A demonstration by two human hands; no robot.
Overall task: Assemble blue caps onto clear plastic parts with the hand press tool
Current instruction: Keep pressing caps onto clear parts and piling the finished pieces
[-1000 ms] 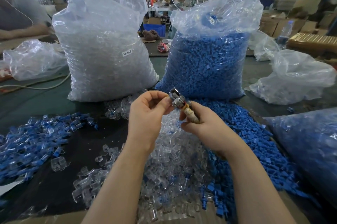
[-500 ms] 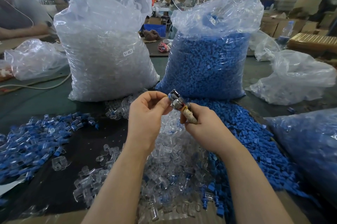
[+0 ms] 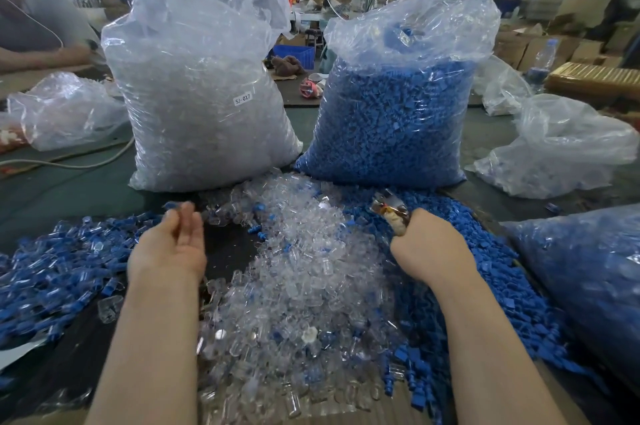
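My right hand (image 3: 429, 248) grips the small metal hand press tool (image 3: 390, 209) by its taped handle, low over the loose blue caps (image 3: 485, 286) at the right. Off to the left, my left hand (image 3: 169, 244) is held with the palm open and the fingers motion-blurred, above the near edge of the heap of assembled blue-and-clear pieces (image 3: 52, 272). A blue-tipped piece (image 3: 170, 205) shows at its fingertips; contact cannot be told. A wide pile of clear plastic parts (image 3: 304, 272) lies between my forearms.
Two tall plastic bags stand behind the piles: clear parts (image 3: 201, 88) on the left, blue caps (image 3: 398, 106) on the right. Another bag of blue pieces (image 3: 588, 272) lies at the right edge. Smaller bags (image 3: 561, 147) sit at both sides. A person's arm (image 3: 38, 54) rests far left.
My hands have come apart. The left hand swung left and down toward the assembled heap and opened. The right hand lowered rightward with the tool over the blue caps.
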